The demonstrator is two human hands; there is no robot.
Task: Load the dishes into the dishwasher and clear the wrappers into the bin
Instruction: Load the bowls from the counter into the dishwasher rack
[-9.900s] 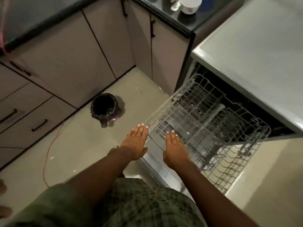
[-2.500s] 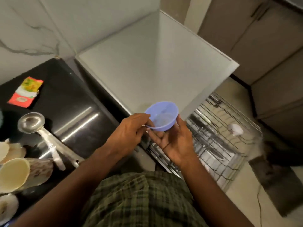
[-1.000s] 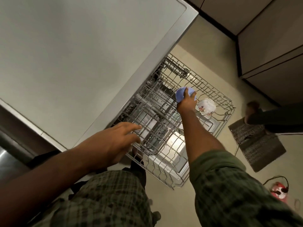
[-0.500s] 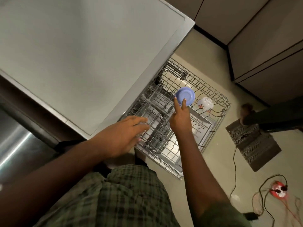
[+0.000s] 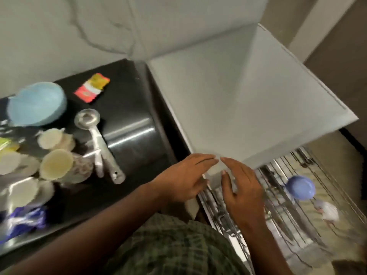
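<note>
Dishes are mostly not loaded: only 2, a purple bowl [image 5: 300, 187] and a white cup [image 5: 328, 212], sit in the rack [image 5: 278, 215]. Left of the rack wait a blue bowl [image 5: 36, 103], ladle [image 5: 97, 139], cups and a red wrapper [image 5: 91, 87]. My left hand [image 5: 183, 178] and right hand [image 5: 241, 187] are empty, fingers loose.

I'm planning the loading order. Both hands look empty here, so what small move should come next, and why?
Probably reach the left hand toward the steel ladle on the black counter. Both hands are open and empty, the right hand over the wire rack, where the small purple bowl already sits. Dishes wait on the counter, the ladle nearest.
</note>
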